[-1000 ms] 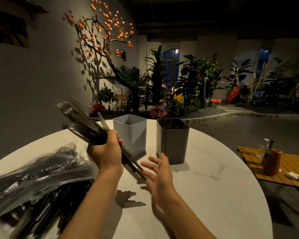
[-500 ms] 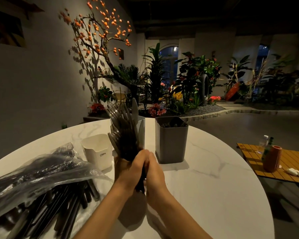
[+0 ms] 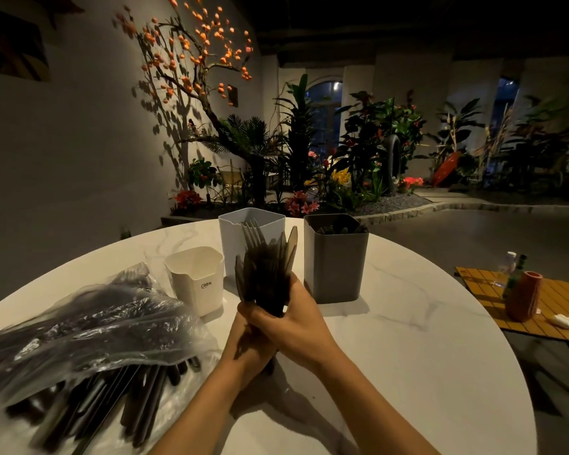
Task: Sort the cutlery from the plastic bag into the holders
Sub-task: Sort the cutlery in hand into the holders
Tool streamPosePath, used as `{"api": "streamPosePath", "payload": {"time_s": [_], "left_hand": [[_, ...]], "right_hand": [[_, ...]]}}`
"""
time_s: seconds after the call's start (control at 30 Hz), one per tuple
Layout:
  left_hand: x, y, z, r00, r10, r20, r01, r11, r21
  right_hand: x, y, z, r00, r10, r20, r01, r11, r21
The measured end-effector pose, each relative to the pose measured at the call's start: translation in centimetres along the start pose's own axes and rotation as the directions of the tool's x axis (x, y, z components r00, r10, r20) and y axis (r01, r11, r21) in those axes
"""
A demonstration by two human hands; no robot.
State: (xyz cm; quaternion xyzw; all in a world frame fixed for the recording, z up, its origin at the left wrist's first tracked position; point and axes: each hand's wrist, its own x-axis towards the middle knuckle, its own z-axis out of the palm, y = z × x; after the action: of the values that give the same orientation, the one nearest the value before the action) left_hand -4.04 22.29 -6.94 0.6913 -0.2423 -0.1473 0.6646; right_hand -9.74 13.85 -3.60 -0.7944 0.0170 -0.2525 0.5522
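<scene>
Cutlery bundle (image 3: 264, 274) now upright, both hands gripping

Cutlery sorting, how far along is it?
Partly done: the dark holder already has pieces in it. Both hands, left hand and right hand, grip a mixed bundle. Plenty still lies in the plastic bag.

Dim room, grey wall (image 3: 63, 152), orange-blossom tree (image 3: 194, 54), indoor plants (image 3: 368, 152), arched window (image 3: 322, 106), wooden side table (image 3: 559, 307)

Both hands clasped together, left hand (image 3: 243, 343) under right hand (image 3: 296, 326) — fingers curled
</scene>
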Motion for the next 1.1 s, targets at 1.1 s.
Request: {"api": "streamPosePath", "payload": {"time_s": [1.1], "left_hand": [[-0.6,0.6,-2.0,0.981,-0.128,0.143,0.167,0.935,-0.313]], "right_hand": [[0.7,1.6,-4.2,0.936,0.211,0.282,-0.310,0.874,0.375]]}}
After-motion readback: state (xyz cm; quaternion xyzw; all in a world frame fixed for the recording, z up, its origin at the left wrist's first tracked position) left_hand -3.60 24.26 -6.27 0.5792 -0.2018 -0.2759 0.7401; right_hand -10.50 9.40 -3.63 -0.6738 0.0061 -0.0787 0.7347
